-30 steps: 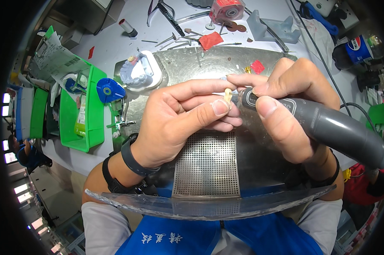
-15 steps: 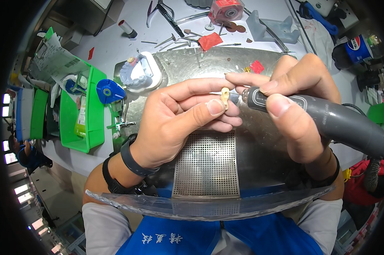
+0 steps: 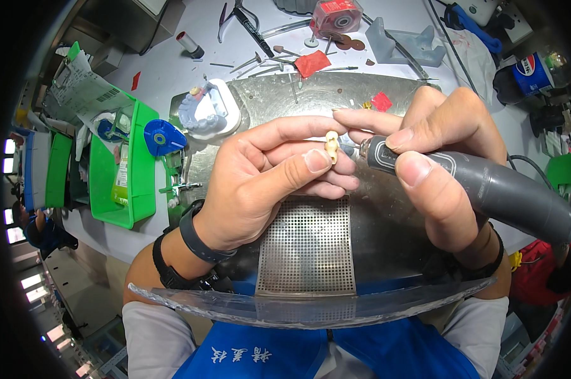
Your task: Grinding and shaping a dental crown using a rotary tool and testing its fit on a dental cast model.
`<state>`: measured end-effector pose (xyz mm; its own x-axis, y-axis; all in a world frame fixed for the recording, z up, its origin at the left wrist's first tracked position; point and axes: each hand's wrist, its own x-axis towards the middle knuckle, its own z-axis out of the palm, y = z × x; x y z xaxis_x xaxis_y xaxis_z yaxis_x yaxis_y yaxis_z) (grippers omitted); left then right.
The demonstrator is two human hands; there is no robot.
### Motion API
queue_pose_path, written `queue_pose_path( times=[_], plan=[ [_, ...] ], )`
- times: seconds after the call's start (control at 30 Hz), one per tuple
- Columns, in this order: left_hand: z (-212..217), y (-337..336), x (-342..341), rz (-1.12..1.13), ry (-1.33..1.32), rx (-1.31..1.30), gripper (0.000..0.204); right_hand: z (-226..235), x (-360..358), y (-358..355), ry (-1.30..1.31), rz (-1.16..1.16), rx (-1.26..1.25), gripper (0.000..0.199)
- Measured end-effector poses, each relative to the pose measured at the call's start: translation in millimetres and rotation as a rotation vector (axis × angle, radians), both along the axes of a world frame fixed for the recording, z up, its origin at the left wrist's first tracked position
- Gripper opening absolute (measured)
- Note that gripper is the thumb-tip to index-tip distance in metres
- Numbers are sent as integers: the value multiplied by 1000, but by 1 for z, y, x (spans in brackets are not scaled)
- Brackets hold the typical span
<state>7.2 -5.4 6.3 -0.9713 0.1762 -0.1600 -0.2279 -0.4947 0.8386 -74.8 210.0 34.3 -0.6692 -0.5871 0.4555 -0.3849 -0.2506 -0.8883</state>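
Observation:
Between the thumb and fingers of my left hand is a small cream-coloured dental bridge, pinched upright. My right hand is wrapped round a dark grey rotary handpiece, its nose pointing left at the bridge. The handpiece's tip sits just right of the bridge; the fingers partly hide it, so I cannot tell whether they touch. My right fingertips meet my left index fingertip. A grey and white dental model stands beyond my left hand.
Below my hands lies a metal plate with a perforated grille, and a clear shield crosses nearer me. A green bin and a blue round dispenser are at left. Several burs, red scraps and a grey stand lie behind.
The bridge has turned slightly in my left fingers and shifted a little left. The rear of the handpiece has dipped slightly, with my right hand still round it.

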Motion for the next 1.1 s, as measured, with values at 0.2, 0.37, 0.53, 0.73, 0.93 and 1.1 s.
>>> queue_pose_path(
  times=[0.2, 0.37, 0.53, 0.73, 0.93, 1.1],
  plan=[
    [0, 0, 0, 3, 3, -18, 40, 0, 1, 0, -14, 25, -18, 14],
    [0, -1, 0, 8, 14, -20, 40, 0, 0, 1, 6, 31, 4, 13],
    [-2, 1, 1, 32, 57, -35, 38, 2, 3, 1, -42, 43, 2, 12],
    [-2, 2, 2, 62, 84, -47, 33, 3, 3, 1, -28, 37, 23, 11],
    [-5, 4, 2, 90, 130, -86, 30, 4, 3, 2, 68, 2, 111, 10],
    [-5, 5, 1, 95, 136, -140, 28, 1, 0, 2, 77, 8, 91, 9]
  ],
)
